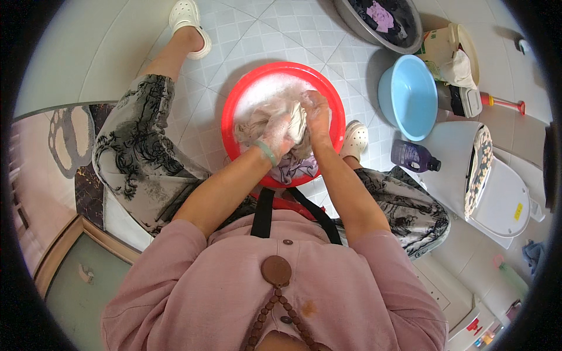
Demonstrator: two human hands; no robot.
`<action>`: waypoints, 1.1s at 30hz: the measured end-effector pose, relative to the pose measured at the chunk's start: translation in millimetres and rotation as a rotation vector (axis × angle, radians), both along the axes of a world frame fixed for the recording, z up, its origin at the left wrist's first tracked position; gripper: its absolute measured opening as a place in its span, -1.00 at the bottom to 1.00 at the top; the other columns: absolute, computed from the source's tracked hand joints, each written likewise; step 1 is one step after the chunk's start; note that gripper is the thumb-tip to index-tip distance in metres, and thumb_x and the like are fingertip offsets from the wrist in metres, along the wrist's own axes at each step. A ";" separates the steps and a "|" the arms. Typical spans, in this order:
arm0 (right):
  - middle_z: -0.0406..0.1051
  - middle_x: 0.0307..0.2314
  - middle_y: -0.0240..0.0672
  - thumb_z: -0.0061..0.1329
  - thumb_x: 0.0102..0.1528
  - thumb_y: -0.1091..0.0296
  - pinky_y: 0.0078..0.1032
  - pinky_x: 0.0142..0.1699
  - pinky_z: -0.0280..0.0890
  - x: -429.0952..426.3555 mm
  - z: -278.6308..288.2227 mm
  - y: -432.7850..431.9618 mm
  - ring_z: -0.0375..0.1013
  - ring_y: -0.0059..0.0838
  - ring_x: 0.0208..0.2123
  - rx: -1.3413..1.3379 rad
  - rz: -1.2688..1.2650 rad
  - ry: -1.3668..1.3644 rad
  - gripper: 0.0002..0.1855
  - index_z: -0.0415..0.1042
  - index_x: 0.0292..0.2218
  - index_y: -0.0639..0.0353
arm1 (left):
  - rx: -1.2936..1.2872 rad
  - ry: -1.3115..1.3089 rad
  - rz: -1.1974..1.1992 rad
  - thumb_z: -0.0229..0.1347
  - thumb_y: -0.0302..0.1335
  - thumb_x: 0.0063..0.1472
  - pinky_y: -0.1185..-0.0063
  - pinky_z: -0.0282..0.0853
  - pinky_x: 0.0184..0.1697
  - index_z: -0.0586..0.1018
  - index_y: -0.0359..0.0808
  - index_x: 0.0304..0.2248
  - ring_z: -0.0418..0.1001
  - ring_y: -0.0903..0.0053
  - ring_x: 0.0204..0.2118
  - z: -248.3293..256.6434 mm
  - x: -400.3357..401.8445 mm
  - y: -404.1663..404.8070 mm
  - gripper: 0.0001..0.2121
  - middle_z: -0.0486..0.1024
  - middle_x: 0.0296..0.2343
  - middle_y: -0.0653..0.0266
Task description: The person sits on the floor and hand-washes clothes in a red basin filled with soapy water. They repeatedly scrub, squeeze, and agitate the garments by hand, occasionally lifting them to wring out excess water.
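Note:
A red plastic basin (229, 105) stands on the tiled floor between my feet, holding white suds and wet laundry. Inside it, my left hand (277, 134), with a pale green bangle at the wrist, grips a bunched cream cloth (297, 123). My right hand (317, 112), covered in foam, is closed on the right side of the same bunch; its fingertips are partly hidden by suds and fabric. More beige wet fabric (252, 125) lies left of the hands. A lilac cloth with dark trim (295, 169) rests in the basin's near part.
A light blue basin (410, 98) stands to the right, below a grey metal basin (415, 35) of dark and pink clothes. A purple detergent bottle (412, 155) lies beside the white toilet (500, 197). A lidded bucket (470, 52) bears a cloth. A bath mat (72, 140) is at the left.

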State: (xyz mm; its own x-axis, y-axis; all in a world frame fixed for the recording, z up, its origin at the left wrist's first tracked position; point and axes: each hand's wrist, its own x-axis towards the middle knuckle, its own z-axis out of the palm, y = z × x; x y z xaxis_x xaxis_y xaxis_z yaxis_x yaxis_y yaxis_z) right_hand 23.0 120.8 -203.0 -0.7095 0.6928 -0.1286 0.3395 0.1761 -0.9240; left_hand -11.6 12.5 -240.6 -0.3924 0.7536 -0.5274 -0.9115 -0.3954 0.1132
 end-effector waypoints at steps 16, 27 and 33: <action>0.35 -0.40 -0.08 -0.06 0.03 0.43 -0.39 -0.20 0.26 11.0 11.7 -22.1 0.36 -0.23 -0.31 0.140 0.063 -0.046 -0.81 0.43 -0.26 0.21 | -0.233 -0.184 -0.068 -0.05 -0.44 0.25 0.51 0.47 -0.25 0.49 -0.27 -0.24 0.50 0.47 -0.32 27.0 -5.6 6.6 -0.85 0.52 -0.34 0.25; 0.37 -0.31 -0.10 -0.09 0.07 0.43 -0.40 -0.12 0.27 -8.7 17.2 -7.6 0.39 -0.20 -0.24 0.175 0.029 -0.169 -0.78 0.43 -0.24 0.31 | 0.124 -0.247 0.049 -0.11 -0.33 0.27 0.51 0.46 -0.25 0.50 -0.27 -0.25 0.50 0.48 -0.35 -38.9 13.3 0.3 -0.77 0.51 -0.42 0.27; 0.36 -0.38 -0.13 -0.09 0.00 0.46 -0.38 -0.11 0.26 25.2 36.9 -75.5 0.38 -0.23 -0.28 0.245 0.278 -0.049 -0.74 0.44 -0.23 0.28 | 0.008 -0.493 0.079 -0.14 -0.31 0.27 0.48 0.43 -0.14 0.46 -0.28 -0.16 0.47 0.42 -0.26 19.7 -8.0 -11.4 -0.73 0.49 -0.34 0.21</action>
